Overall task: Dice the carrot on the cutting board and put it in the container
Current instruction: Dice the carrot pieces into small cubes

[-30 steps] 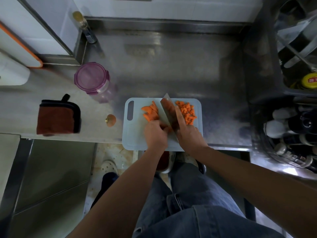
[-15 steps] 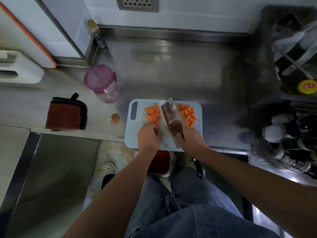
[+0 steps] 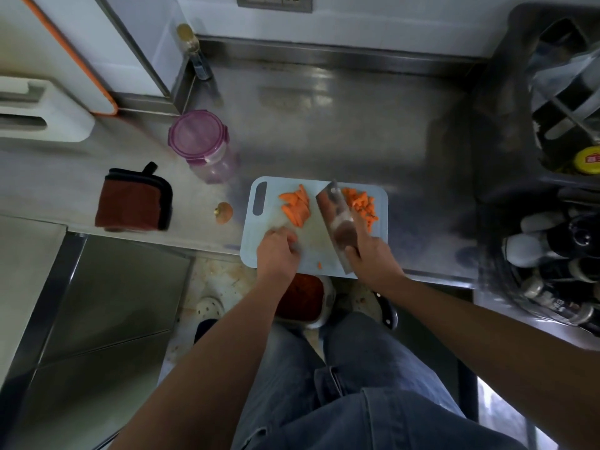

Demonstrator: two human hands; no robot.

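While the right hand (image 3: 373, 259) grips the cleaver (image 3: 336, 219), the left hand (image 3: 277, 251) rests on the board (image 3: 311, 246), grip unclear.

Open counter (image 3: 324, 125) beyond cutting board (image 3: 259, 228), jar (image 3: 201, 141) (lidded) near far-left corner

The cutting board (image 3: 258, 245) was a plain pale blue-grey. The carrot strips (image 3: 296, 207) and the diced carrot (image 3: 364, 206) were bright orange. The cleaver (image 3: 337, 222) was silvery with a brownish sheen. The surface (image 3: 324, 125) was dull grey steel. The jar (image 3: 207, 164) was lilac-tinted with a purple lid. The folded cloth (image 3: 131, 204) was rust brown, edged in black. The tub (image 3: 328, 306) had a whitish rim and orange-red contents. The jeans (image 3: 357, 384) were faded blue-grey. A bottle cap (image 3: 588, 160) was yellow with red marks.
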